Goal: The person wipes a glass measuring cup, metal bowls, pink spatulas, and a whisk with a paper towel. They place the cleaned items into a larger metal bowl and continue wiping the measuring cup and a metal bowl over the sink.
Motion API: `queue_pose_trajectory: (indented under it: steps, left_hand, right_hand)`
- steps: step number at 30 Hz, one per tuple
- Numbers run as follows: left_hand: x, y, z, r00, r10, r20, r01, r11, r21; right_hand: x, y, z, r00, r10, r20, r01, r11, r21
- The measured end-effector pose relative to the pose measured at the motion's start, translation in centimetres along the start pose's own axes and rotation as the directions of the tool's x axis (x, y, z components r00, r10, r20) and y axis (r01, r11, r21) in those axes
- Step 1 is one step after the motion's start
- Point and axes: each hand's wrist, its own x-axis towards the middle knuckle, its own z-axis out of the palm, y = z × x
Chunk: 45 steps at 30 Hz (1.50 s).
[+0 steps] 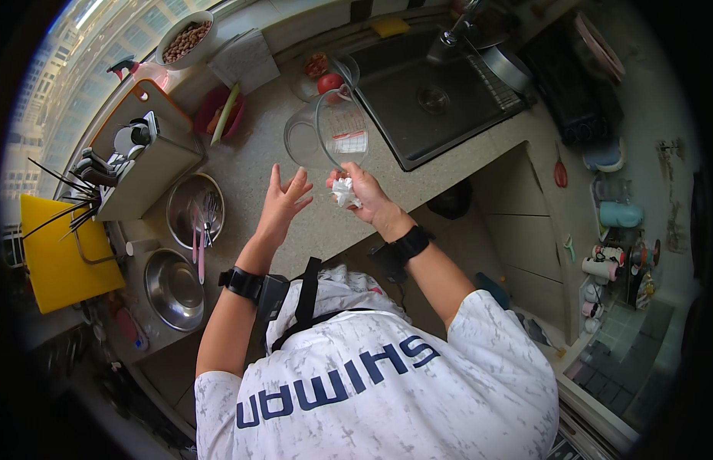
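My right hand (368, 195) is closed around a crumpled white tissue (346, 193). Its thumb and fingers also meet the near rim of a clear glass measuring cup (349, 144), which has red markings and looks tilted above the counter. My left hand (286, 198) is just left of the cup, fingers spread and nothing in it. Behind the cup, partly overlapped by it, is a round clear glass dish (299, 138). A red tomato (330, 84) shows beyond the cup's far rim, beside clear bowls (347, 66).
A dark sink (414, 115) lies to the right. Leftward are a steel bowl (175, 198) with a whisk (210, 210), another steel bowl (173, 290), a knife block (143, 178) and a red basket (233, 123) with a green stalk. A bowl of beans (187, 43) sits on the sill.
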Motion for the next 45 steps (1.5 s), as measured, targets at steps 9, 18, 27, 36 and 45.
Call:
queue_pose_trajectory:
  steps: [9,18,27,36,45]
  left_hand:
    - [-1.4,-7.0,-4.0,0.983,-0.024,-0.183,-0.031,0.956,-0.293]
    - [-4.5,-4.9,-9.0,0.973,0.229,-0.026,-0.219,0.881,-0.419]
    - [-8.9,-2.1,-10.0,0.972,0.231,0.044,-0.215,0.948,-0.235]
    - [-11.2,-3.3,-9.9,0.97,0.236,0.065,-0.227,0.967,-0.116]
    - [-11.8,-1.8,-11.7,0.981,0.163,0.108,-0.163,0.987,-0.007]
  right_hand:
    - [-1.0,9.2,3.9,0.994,0.033,-0.1,-0.061,0.954,-0.295]
    - [-4.8,5.9,7.7,0.939,-0.265,0.218,0.336,0.585,-0.738]
    - [-3.7,4.4,12.2,0.876,-0.413,0.25,0.464,0.577,-0.672]
    - [1.8,9.8,14.4,0.912,-0.389,-0.13,0.247,0.774,-0.583]
    - [1.1,9.9,13.3,0.681,-0.178,0.71,0.725,0.029,-0.688]
